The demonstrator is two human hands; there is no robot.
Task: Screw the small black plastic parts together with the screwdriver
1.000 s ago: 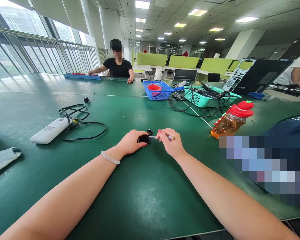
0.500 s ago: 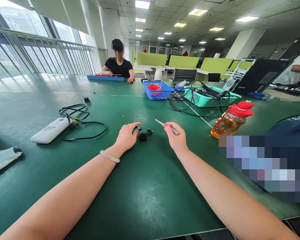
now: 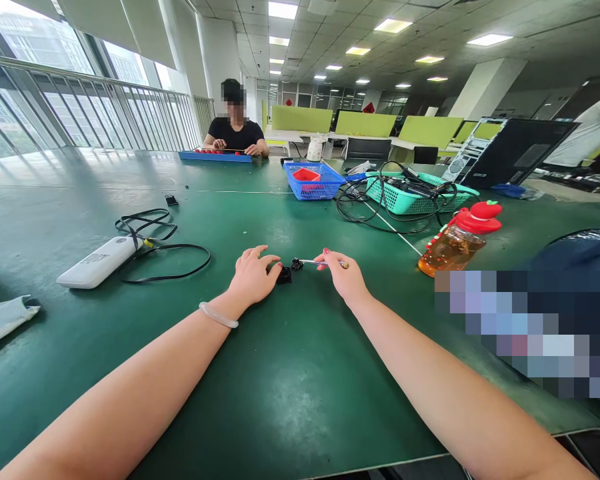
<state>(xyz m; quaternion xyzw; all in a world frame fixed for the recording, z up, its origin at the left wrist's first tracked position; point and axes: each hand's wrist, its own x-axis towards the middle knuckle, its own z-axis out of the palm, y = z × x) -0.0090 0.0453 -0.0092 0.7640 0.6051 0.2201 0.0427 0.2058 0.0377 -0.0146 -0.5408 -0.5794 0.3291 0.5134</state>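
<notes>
My right hand (image 3: 349,275) is closed around a small screwdriver (image 3: 312,261) with a thin metal shaft. The shaft points left, and its tip meets a small black part (image 3: 297,264) with an uneven outline on the green table. Just left of that lies a second, blockier black piece (image 3: 285,275). My left hand (image 3: 254,275) rests by this piece, thumb tip close against it. Its fingers are bent and apart, with nothing visible between them; the space under the palm is hidden. A pale bangle circles my left wrist.
To the left lies a white power strip (image 3: 100,262) with its black cable. Ahead stand a blue basket (image 3: 314,191) and a green basket (image 3: 397,200) with tangled cables. A red-lidded bottle (image 3: 453,247) is at right. Another person (image 3: 236,137) sits across the table.
The screwdriver has swung level and moved left and down, bringing its tip to the small black part. The small dark piece between my left thumb and finger is out of sight.
</notes>
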